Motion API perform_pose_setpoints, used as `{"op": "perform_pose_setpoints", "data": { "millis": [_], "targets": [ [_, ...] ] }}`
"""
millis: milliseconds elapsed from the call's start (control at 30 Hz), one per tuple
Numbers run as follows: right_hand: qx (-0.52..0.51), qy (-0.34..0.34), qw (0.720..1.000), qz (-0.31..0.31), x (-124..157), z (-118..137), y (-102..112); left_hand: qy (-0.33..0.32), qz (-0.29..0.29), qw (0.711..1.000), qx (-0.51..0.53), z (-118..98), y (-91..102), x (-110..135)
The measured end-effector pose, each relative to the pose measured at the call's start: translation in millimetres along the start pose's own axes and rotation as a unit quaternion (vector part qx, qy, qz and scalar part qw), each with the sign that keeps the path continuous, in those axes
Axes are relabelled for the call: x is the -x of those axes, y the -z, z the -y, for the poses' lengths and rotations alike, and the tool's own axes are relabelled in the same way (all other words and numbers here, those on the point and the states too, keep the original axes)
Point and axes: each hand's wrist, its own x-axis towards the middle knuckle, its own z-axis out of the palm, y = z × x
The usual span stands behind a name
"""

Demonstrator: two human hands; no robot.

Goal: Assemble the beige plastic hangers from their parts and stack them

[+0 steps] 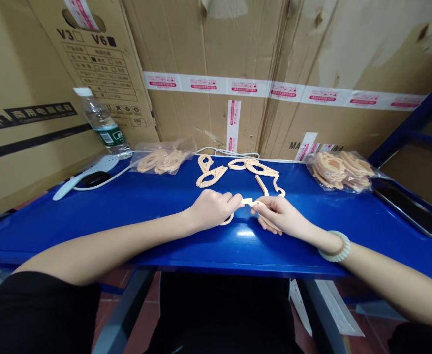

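Cardboard cartons [208, 59] wall in the blue surface [145, 211] where your hands meet at its middle. Your left hand [212, 209] is curled shut on one end of a beige plastic piece [248, 202], and your right hand [280, 215] pinches the other end, with loose pieces [238, 169] just beyond.

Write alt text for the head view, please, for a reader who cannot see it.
Left hand and right hand together hold a peach plastic piece over a blue table. Loose peach pieces lie behind, bagged ones at right.
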Motion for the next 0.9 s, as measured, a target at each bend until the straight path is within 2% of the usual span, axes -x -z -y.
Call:
{"op": "perform_pose_setpoints", "data": {
  "millis": [167,233,333,400,500,567,633,700,800,900],
  "targets": [
    [0.157,0.068,0.984,-0.051,5,2,1,0.006,0.015,1.000,0.024,-2,1.1,0],
    [0.237,0.119,0.961,-0.084,7,-2,-1,0.021,0.018,0.999,0.022,-2,-2.4,1],
    [0.339,0.208,0.909,-0.128,9,-7,-4,0.072,0.018,0.996,0.042,-1,-6.9,0],
    [0.333,0.227,0.905,-0.136,10,-5,-3,0.098,0.011,0.992,0.078,-1,-6.9,0],
    [0.256,0.199,0.929,-0.179,6,1,14,0.132,-0.018,0.977,0.167,-1,-4.0,-2],
    [0.228,0.189,0.927,-0.230,1,2,36,0.185,-0.014,0.946,0.266,2,-3.8,-3],
    [0.242,0.202,0.910,-0.267,-6,-3,62,0.250,0.002,0.890,0.383,7,-5.8,-5],
    [0.283,0.203,0.897,-0.273,-12,-11,83,0.299,0.001,0.826,0.478,13,-8.5,-7],
    [0.360,0.215,0.885,-0.203,-20,-26,98,0.341,-0.031,0.757,0.556,19,-9.1,-10],
    [0.412,0.213,0.877,-0.125,-24,-38,98,0.366,-0.063,0.725,0.581,18,-5.3,-12]
  ]
}}
